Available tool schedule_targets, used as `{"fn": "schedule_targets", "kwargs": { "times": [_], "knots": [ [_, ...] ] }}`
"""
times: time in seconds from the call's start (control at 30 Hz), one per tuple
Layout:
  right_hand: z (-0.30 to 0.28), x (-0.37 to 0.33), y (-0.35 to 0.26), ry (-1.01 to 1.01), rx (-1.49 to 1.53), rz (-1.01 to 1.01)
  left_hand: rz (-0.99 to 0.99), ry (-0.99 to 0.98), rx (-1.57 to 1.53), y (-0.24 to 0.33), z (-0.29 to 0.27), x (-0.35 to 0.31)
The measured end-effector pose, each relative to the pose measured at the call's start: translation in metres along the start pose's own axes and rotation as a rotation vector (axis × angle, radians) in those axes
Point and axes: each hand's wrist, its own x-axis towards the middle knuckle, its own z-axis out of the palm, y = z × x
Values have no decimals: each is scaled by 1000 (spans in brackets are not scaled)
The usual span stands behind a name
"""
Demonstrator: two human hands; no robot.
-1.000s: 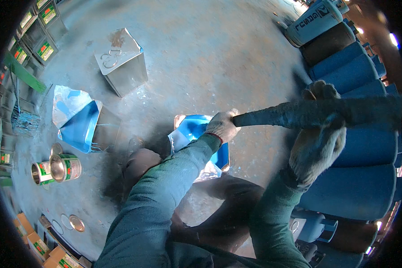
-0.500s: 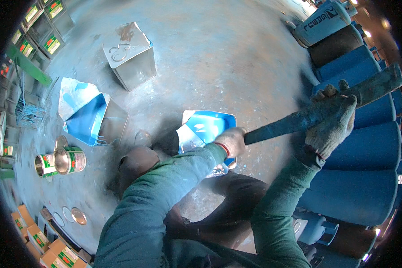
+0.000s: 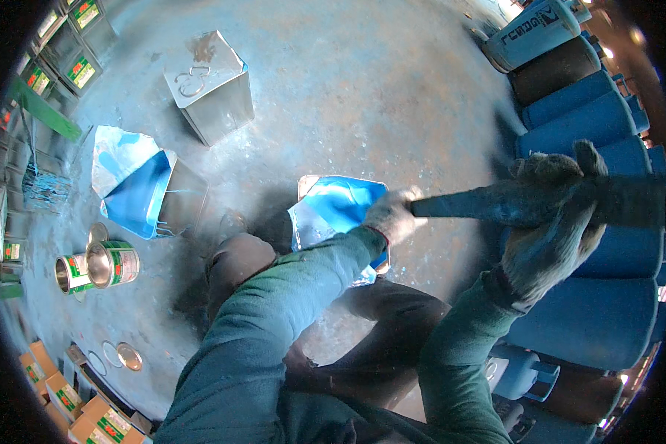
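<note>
A long flat dark bar [image 3: 488,205], blue-stained and narrower at its left end, lies almost level in front of me. My left hand [image 3: 394,215], in a pale knitted work glove, is closed round the narrow end. Farther right along the wide part, my gloved right hand [image 3: 551,229] wraps the bar, thumb and fingers on either side of it. Just beyond my left forearm stands a square metal tin [image 3: 345,194], cut open, its inside coated in blue paint; my forearm hides part of it.
Another cut-open blue-coated tin [image 3: 142,185] lies left, beyond two round cans [image 3: 115,264]. A closed square tin [image 3: 218,107] stands farther off. Blue gas cylinders [image 3: 592,311] line the right side. Stacked tins [image 3: 81,70] and cardboard boxes [image 3: 96,425] edge the left.
The bar's wide end has swung down toward me, from slanting upward to nearly level. My right hand has gone with it, while my left hand stays near the open tin.
</note>
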Motion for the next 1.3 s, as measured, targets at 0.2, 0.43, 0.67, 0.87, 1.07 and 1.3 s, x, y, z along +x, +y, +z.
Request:
{"fn": "schedule_targets", "kwargs": {
  "times": [0.2,0.43,0.67,0.87,1.07,1.3],
  "knots": [
    [-10,22,11,151,-93,141,-155,-257,130,17,0,-26],
    [-62,27,19,31,269,85,-78,-222,395,34,-42,-20],
    [-91,25,-7,-272,424,-130,362,276,432,13,-32,-11],
    [-42,8,0,-369,274,-107,89,242,98,-14,-12,-8],
    [-30,4,4,-113,-23,29,180,78,154,-19,28,-21],
    [-35,24,26,113,-45,172,-89,-370,178,14,-30,-39]
  ]
}}
